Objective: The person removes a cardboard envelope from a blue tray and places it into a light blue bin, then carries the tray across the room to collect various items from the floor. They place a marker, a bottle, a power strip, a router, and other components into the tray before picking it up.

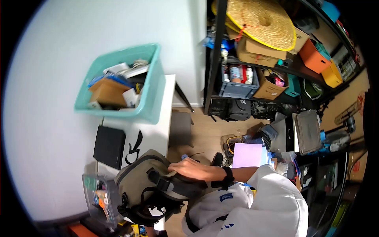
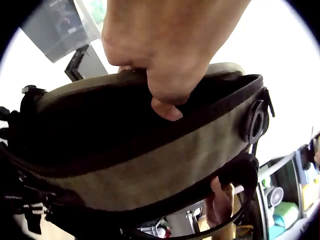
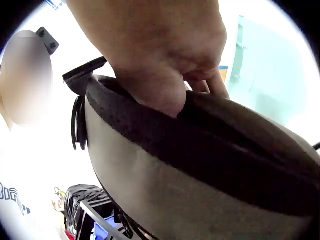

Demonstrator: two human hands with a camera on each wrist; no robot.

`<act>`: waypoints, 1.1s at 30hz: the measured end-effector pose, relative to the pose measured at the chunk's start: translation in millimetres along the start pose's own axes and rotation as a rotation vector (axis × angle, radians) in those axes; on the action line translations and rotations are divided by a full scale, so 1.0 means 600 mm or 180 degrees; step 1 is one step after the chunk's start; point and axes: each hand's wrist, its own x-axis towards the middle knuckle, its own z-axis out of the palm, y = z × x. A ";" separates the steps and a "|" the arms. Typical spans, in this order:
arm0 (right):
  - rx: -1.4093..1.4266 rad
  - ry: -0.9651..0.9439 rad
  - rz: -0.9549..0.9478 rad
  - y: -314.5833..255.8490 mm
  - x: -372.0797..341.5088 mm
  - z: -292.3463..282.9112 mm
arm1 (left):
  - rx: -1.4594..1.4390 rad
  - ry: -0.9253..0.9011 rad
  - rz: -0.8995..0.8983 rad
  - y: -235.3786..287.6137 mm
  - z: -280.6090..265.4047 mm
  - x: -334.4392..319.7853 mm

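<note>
A khaki bag (image 1: pixel 136 179) with black trim, straps and a buckle is tilted at the edge of the white table. My right hand (image 1: pixel 189 170) grips its upper edge; in the right wrist view the thumb dips inside the rim, with fingers over the far side. My left hand (image 2: pixel 155 55) holds the bag's other end, its thumb (image 2: pixel 167 111) inside the dark opening. The head view shows little of that hand, low behind the bag. The mouth of the bag gapes in the left wrist view, and its inside is too dark to make out.
A teal bin (image 1: pixel 156 91) full of boxes and cables stands on the white table (image 1: pixel 167 106). Near the bag lie a flat black case (image 1: pixel 109 147) and a black strap (image 1: pixel 135 148). A clear box (image 1: pixel 94 197) sits beside them. Loaded shelves (image 1: pixel 272 59) line the far side.
</note>
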 end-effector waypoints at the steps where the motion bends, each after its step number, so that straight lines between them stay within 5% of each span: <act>1: -0.0020 0.0066 0.0071 0.003 -0.020 -0.030 | -0.0009 -0.0066 0.0039 0.023 0.015 0.018; 4: -0.0097 -0.0184 0.0814 0.037 -0.097 -0.104 | -0.0030 -0.0308 0.0166 0.094 0.077 0.064; 15: 0.0356 0.0993 0.2358 0.135 -0.461 -0.270 | -0.0292 -0.1934 0.1029 0.355 0.395 0.170; 21: 0.0260 0.1988 0.2918 0.183 -0.599 -0.255 | -0.0694 -0.2933 0.1492 0.472 0.626 0.268; 24: 0.0079 0.2467 0.3015 0.225 -0.633 -0.226 | 0.0047 -0.2889 0.2565 0.656 0.692 0.182; 27: 0.0222 0.2594 0.3588 0.273 -0.656 -0.202 | 0.0323 -0.3625 0.2734 0.597 0.809 0.274; 29: 0.0369 0.2791 0.3638 0.325 -0.677 -0.170 | 0.0367 -0.3940 0.2456 0.604 0.861 0.292; 31: 0.0344 0.2818 0.3604 0.382 -0.689 -0.156 | -0.1602 -0.4455 0.0255 0.588 0.912 0.310; 32: 0.0164 0.2817 0.3419 0.427 -0.703 -0.134 | -0.0100 -0.3705 0.2491 0.629 0.918 0.291; 33: 0.0143 0.2629 0.3433 0.460 -0.717 -0.125 | -0.0117 -0.3715 0.2460 0.593 0.957 0.320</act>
